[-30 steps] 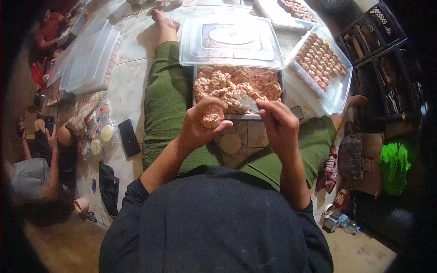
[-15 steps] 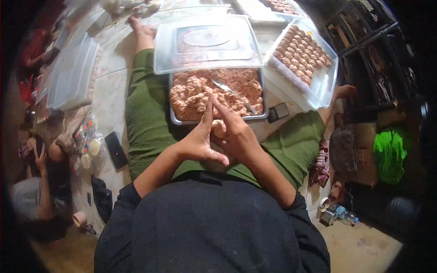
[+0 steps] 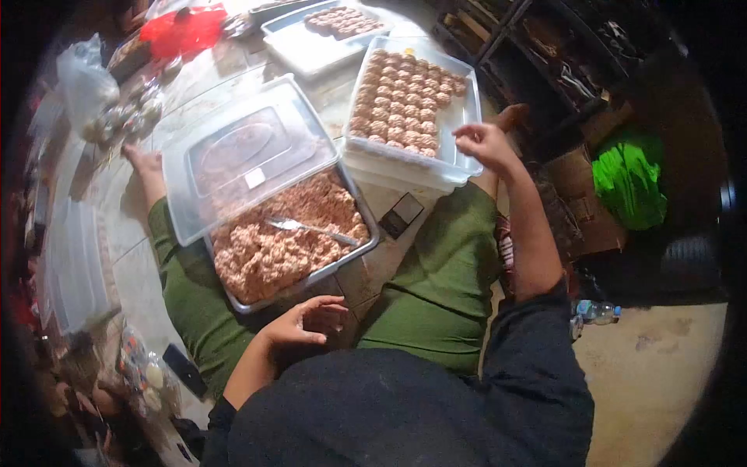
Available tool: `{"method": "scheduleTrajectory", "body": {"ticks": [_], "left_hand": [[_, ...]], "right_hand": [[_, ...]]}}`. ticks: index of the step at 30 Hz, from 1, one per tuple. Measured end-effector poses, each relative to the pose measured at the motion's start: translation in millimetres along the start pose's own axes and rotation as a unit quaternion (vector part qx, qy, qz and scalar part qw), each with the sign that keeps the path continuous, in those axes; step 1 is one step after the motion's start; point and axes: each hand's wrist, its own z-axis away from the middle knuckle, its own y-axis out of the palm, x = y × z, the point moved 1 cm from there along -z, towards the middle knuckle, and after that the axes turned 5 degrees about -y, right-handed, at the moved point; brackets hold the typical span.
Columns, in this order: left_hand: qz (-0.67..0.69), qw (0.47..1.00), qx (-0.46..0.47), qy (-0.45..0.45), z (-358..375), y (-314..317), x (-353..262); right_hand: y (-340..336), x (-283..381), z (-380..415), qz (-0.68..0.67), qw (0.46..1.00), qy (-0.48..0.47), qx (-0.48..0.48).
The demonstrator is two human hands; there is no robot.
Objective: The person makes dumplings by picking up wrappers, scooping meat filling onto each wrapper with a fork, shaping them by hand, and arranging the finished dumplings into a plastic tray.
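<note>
My right hand is over the right wall of a clear plastic box, its fingers curled together and hiding most of the ball of mixture in them. Inside the box, rows of pinkish-brown balls fill the left and far part. My left hand hovers near my lap, fingers loosely bent and apart, holding nothing. Just beyond it is a grey tub of coarse pinkish-brown mixture. A metal spoon-like utensil lies on the mixture. A translucent lid covers the tub's far part.
A small dark flat device lies between tub and box. Farther back stands another tray with balls. Left are a phone, plastic lids and bagged items. Dark shelves and a green bag are at right.
My hands, earlier together around a ball in front of the tub, have parted. The right hand has gone out to the box; the left has opened and stayed near my lap. The view has turned right.
</note>
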Motion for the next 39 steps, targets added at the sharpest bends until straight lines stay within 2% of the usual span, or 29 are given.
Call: {"method": "scheduleTrajectory", "body": {"ticks": [3,6,9,10,13,17,18,21,27,32,35,36,39], "left_hand": [[0.035,0.999,0.019,-0.038,-5,-9,0],[0.051,0.997,0.036,-0.049,-12,-7,0],[0.047,0.996,0.042,-0.061,-17,-9,5],[0.047,0.996,0.039,-0.065,-18,-9,5],[0.048,0.996,0.033,-0.074,-17,-13,3],[0.042,0.995,0.028,-0.082,-16,-12,-1],[0.036,0.996,0.032,-0.080,-16,-11,-2],[0.022,0.996,0.038,-0.076,-17,-12,-3],[0.001,0.996,0.026,-0.085,-17,-13,-3],[0.005,0.996,0.028,-0.080,-17,-18,1],[0.013,0.998,0.003,-0.067,-16,-16,4],[0.007,0.998,0.009,-0.069,-15,-19,9],[0.003,0.997,0.018,-0.076,-14,-25,19]], "right_hand": [[-21,-57,-60,0.191,0.981,0.020,-0.028],[-8,-98,-101,0.300,0.938,-0.044,-0.168],[13,-103,-129,0.344,0.925,-0.018,-0.160],[15,-104,-136,0.325,0.939,0.020,-0.111],[27,-113,-148,0.310,0.932,0.037,-0.186],[27,-105,-130,0.173,0.967,0.074,-0.173],[28,-108,-129,0.242,0.947,0.075,-0.195],[26,-116,-124,0.177,0.965,0.087,-0.172],[41,-129,-138,0.189,0.941,0.104,-0.260],[35,-121,-131,0.158,0.953,0.141,-0.216],[27,-97,-113,0.095,0.956,0.213,-0.176],[35,-118,-119,0.201,0.925,0.184,-0.264],[36,-115,-120,0.151,0.922,0.192,-0.299]]}}
